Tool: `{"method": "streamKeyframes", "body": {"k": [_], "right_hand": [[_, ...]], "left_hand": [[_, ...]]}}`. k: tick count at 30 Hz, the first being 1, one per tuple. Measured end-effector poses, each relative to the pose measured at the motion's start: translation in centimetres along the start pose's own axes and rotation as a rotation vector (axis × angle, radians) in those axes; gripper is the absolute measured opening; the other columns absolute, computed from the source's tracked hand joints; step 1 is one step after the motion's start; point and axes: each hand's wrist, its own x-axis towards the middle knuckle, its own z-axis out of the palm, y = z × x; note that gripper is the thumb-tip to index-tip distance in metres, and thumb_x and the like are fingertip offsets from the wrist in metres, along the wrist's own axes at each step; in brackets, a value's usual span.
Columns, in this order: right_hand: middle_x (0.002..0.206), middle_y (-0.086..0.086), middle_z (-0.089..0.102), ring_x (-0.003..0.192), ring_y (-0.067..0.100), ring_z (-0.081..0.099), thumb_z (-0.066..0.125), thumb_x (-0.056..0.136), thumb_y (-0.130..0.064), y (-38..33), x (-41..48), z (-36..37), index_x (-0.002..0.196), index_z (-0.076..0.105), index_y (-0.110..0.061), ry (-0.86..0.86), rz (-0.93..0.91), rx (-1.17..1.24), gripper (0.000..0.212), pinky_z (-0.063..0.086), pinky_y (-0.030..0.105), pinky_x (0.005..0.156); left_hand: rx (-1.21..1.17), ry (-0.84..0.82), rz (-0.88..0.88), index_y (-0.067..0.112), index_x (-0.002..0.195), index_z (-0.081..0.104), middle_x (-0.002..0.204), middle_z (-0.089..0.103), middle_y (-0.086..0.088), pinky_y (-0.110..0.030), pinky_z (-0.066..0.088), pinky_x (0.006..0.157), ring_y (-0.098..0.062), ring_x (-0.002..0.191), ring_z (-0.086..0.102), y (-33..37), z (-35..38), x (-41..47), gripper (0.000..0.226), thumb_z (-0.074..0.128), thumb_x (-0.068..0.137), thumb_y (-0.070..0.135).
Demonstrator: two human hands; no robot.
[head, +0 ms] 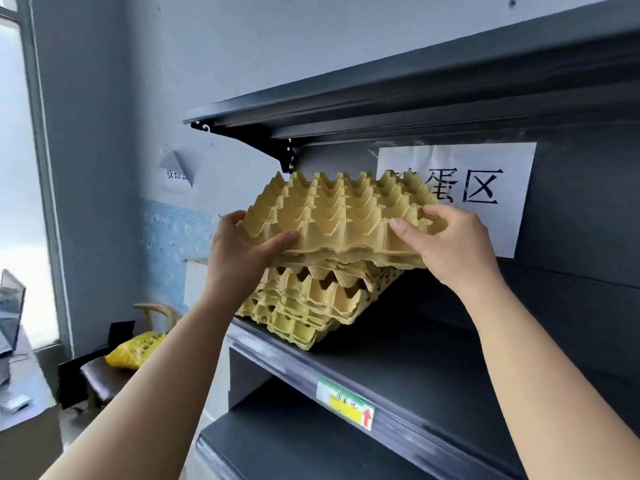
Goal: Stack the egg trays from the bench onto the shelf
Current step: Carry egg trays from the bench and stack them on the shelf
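A yellow pulp egg tray (332,213) is held level just above a stack of egg trays (311,303) that rests on the dark shelf (398,348). My left hand (242,251) grips the tray's near-left corner, thumb along its front edge. On the near-right edge sits my right hand (450,244), fingers curled over the rim. The held tray looks like two nested layers, and its underside touches or nearly touches the stack's top. The stack sits at the shelf's left end and slightly overhangs the front lip.
An upper shelf board (415,95) with a black bracket (263,143) hangs close above the tray. A white paper sign (485,188) is taped on the back panel. A lower shelf (311,441) lies below. To the left stand a chair with a yellow bag (135,351) and a desk with a laptop (10,306).
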Motion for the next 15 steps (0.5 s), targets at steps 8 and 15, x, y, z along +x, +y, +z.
{"method": "streamKeyframes", "body": {"k": [8,15], "right_hand": [[0.134,0.007,0.052,0.123,0.022,0.048,0.067,0.074,-0.06,-3.7,1.0,6.2,0.134,0.05,-0.016,0.058,0.085,-0.112,0.076,0.041,0.035,0.097],[0.135,0.006,0.053,0.123,0.022,0.05,0.07,0.076,-0.052,-5.2,1.3,9.3,0.135,0.049,-0.013,0.036,0.123,-0.171,0.074,0.041,0.033,0.096]], "left_hand": [[-0.067,-0.156,-0.017,0.024,0.122,0.044,0.108,0.053,0.013,-0.035,0.048,0.09,-0.014,0.105,0.056,-5.3,-1.8,8.6,0.078,0.079,0.059,0.053],[-0.211,-0.206,-0.064,0.019,0.118,0.052,0.108,0.066,0.002,-0.039,0.053,0.085,-0.016,0.099,0.065,-8.8,-1.8,12.4,0.062,0.076,0.07,0.05]]}}
